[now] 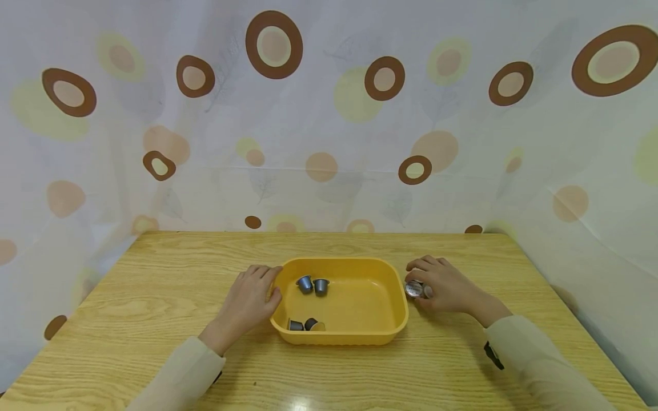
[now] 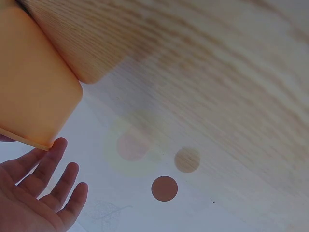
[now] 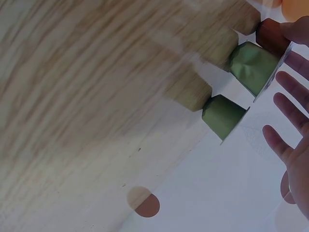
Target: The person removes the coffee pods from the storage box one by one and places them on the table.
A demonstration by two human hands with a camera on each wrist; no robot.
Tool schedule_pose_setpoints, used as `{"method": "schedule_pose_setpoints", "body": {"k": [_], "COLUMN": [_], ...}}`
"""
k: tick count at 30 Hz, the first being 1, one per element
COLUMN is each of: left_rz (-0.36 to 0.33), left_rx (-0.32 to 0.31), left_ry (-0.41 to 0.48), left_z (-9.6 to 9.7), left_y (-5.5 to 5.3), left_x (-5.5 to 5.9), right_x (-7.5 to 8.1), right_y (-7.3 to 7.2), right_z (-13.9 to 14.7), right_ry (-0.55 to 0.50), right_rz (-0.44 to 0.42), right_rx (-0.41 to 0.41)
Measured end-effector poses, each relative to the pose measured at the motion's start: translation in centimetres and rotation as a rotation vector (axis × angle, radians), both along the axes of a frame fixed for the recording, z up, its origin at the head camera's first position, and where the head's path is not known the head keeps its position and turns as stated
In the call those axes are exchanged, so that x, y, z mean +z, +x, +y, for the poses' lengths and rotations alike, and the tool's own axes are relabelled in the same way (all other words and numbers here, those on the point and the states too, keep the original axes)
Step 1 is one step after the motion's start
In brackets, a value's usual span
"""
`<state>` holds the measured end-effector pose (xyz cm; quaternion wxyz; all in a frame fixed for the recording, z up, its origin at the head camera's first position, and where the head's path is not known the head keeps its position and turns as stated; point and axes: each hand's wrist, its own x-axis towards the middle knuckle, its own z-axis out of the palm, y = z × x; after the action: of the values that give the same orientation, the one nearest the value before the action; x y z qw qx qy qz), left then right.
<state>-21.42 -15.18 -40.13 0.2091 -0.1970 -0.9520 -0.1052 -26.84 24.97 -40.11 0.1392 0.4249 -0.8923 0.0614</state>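
My left hand (image 1: 252,294) rests on the left rim of a yellow plastic basin (image 1: 360,338). In the left wrist view, fingertips touch the rim while the outer fingers spread loosely. Right of the basin, my right hand (image 1: 444,285) is lowered over a few coffee capsules with silver lids (image 1: 414,289). The right wrist view shows its thumb and a finger about a brown capsule (image 3: 273,36), seemingly pinching it. Beside that are a green capsule (image 3: 252,66) and another green capsule (image 3: 223,117), apart from the fingers. The hand partly hides the capsules in the head view.
Inside the basin, a blue-grey capsule (image 1: 305,284) and a grey capsule (image 1: 321,287) lie at the back left. More dark capsules (image 1: 295,325) lie by the near wall, partly hidden by it. A wooden table (image 1: 169,291) bears everything, with patterned cloth (image 1: 329,194) behind.
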Motion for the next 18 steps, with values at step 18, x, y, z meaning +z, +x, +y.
{"method": "schedule_pose_setpoints", "body": {"k": [18], "left_rz": [0.008], "left_rx": [0.001], "left_ry": [0.005], "left_z": [0.01], "left_y": [0.04], "left_x": [-0.01], "right_x": [0.05], "right_y": [-0.14], "right_z": [0.04], "right_ry": [0.028], "right_rz": [-0.045], "right_rx": [-0.037]}}
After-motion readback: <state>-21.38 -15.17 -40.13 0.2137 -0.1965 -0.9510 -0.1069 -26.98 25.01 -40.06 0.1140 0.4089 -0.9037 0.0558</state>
